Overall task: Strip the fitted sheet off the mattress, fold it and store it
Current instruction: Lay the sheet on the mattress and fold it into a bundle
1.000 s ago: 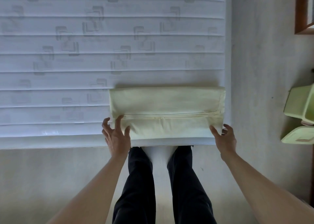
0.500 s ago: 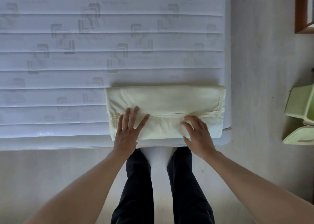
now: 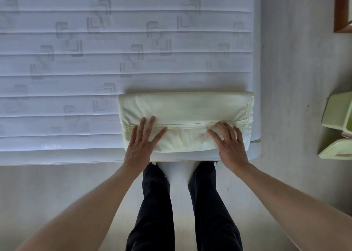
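- A pale yellow fitted sheet (image 3: 185, 115), folded into a long flat rectangle, lies on the near right corner of a white quilted mattress (image 3: 76, 60) with a grey square pattern.
- The left hand (image 3: 140, 144) lies flat on the sheet's near left part, fingers straight and spread, gripping nothing.
- The right hand (image 3: 229, 143) presses the near right part, fingers lightly bent, gripping nothing.
- Legs in dark trousers (image 3: 154, 209) stand against the bed edge.
- Light green plastic bins (image 3: 338, 115) sit on the floor, right.

folded sheet (image 3: 185, 115) on mattress (image 3: 95, 41) near-right corner | bins (image 3: 339, 125) on floor, right
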